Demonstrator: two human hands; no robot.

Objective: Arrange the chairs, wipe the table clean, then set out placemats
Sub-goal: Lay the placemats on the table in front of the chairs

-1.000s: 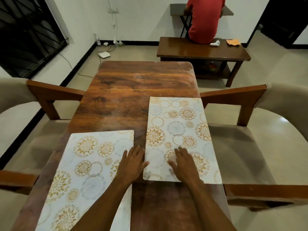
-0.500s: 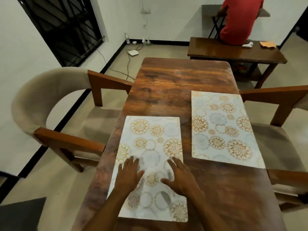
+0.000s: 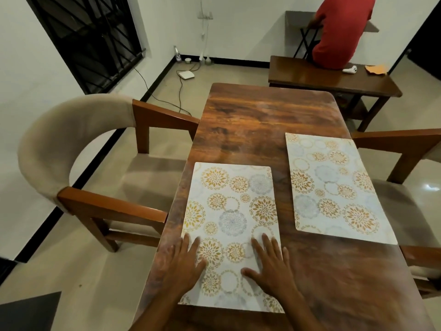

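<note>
Placemat-laying step, apparently near its end. Left hand (image 3: pixel 183 263) and right hand (image 3: pixel 269 266), both flat with fingers straight, press the near end of the near mat (image 3: pixel 231 211), which lies by the table's (image 3: pixel 262 120) edge at 7 o'clock, facing the chair (image 3: pixel 71 139) at 9 o'clock. The next move probably calls for sliding it level with the far mat (image 3: pixel 331 185) at 3 o'clock. Both mats are thin and pale with gold and grey rosettes, and lie flat.
</note>
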